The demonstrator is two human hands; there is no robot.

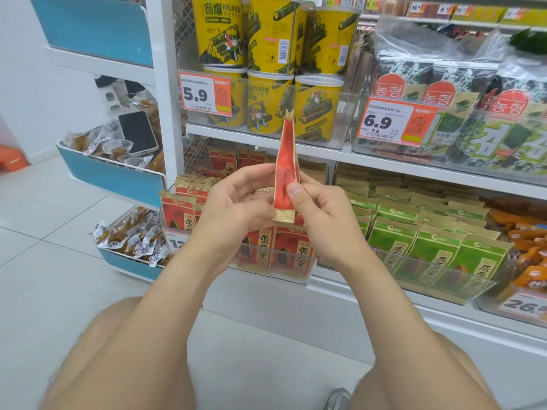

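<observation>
Pinching the red packet (pixel 285 167) upright with the fingers of the left hand (pixel 236 202) and the right hand (pixel 321 211), the person had it just above the clear bin (pixel 296 272), so placing it inside was probably not yet done.

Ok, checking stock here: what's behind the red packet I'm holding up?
Behind the held packet stand yellow tubs up top and a clear bin of shelf packets lower down. The left hand and right hand hide the bin's back rows.
</observation>
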